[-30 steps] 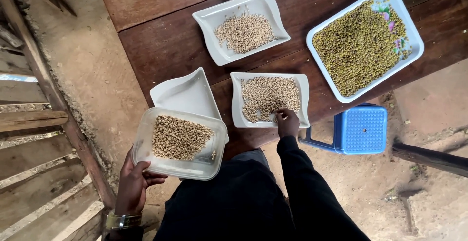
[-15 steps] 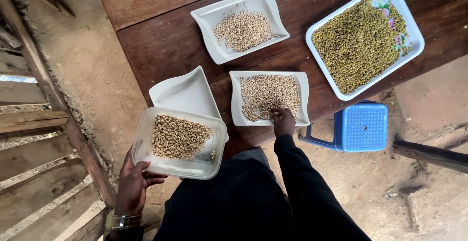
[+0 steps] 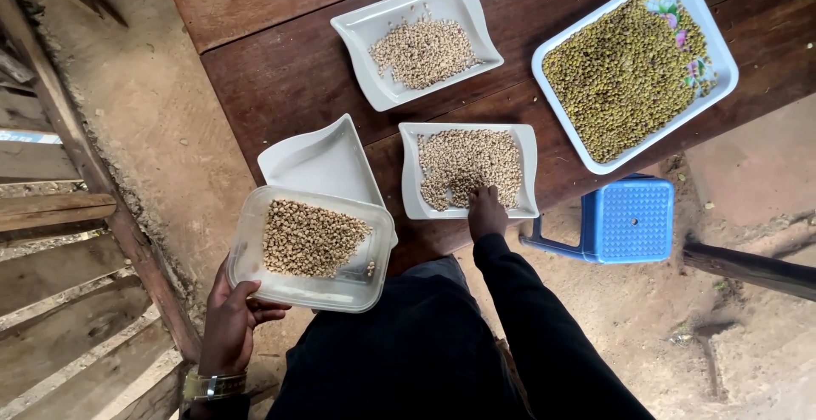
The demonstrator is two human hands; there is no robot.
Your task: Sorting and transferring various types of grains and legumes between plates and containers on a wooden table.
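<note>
Clear plastic made up the shallow container (image 3: 255, 260) that the left hand (image 3: 231, 325) gripped from below at its near edge, thumb curled over the rim; a heap of pale tan beans (image 3: 309, 238) lay inside it, held out over the dirt floor just off the table's corner. The right hand (image 3: 486, 211) reached into the white rectangular dish (image 3: 528, 173) at the near edge of the dark wooden table (image 3: 280, 71), its fingertips pressed down among the grey-brown grain (image 3: 467, 163); whether those fingers pinched any could not be told. An empty white dish (image 3: 319, 163) sat tilted just beside the container, partly tucked under it. Farther back stood a second white dish (image 3: 378, 29) with a small pile of pale grain, and to the right a large white tray (image 3: 714, 37) full of green-brown beans. A blue plastic stool (image 3: 627, 220) stood on the ground near the right arm.
</note>
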